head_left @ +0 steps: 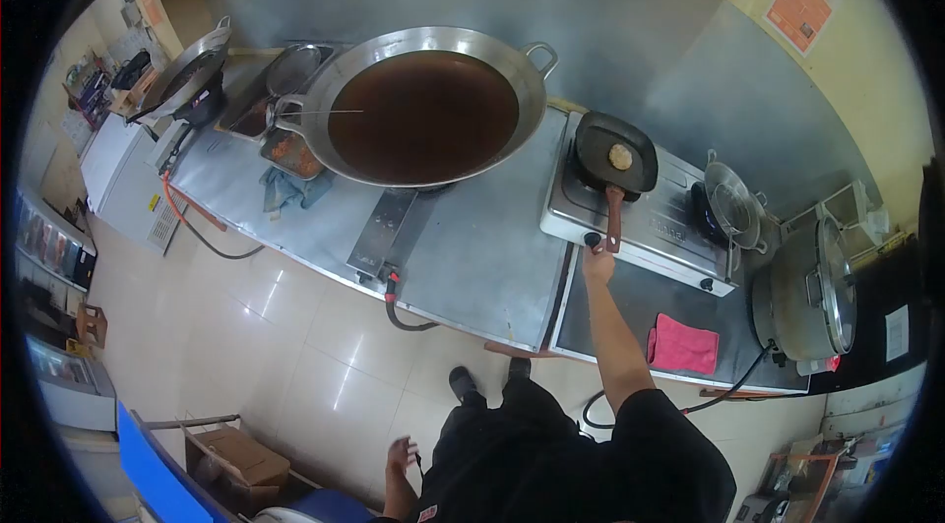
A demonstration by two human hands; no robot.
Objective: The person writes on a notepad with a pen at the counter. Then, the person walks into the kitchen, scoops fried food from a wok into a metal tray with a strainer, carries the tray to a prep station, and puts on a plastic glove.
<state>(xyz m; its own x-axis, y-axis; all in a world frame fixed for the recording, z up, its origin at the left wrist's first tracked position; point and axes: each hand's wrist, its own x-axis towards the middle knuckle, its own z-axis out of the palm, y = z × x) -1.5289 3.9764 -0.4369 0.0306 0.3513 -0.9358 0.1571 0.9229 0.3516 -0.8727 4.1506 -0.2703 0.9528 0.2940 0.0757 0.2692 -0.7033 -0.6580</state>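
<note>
My right hand (598,263) reaches out to the front of a silver two-burner gas stove (669,228), its fingers closed on the black left stove knob (592,240). Just above that hand is the brown handle (614,213) of a square dark frying pan (596,144), which sits on the left burner. A small round pale-brown patty (620,157) lies in the pan. My left hand (402,454) hangs low beside my body, holding nothing, its fingers loosely apart.
A huge wok (315,120) of dark liquid stands on the metal counter (482,267) to the left. A strainer (733,203) rests on the right burner. Nearby are a pink cloth (683,344) and a big lidded pot (787,302). A cardboard box (236,459) is behind me.
</note>
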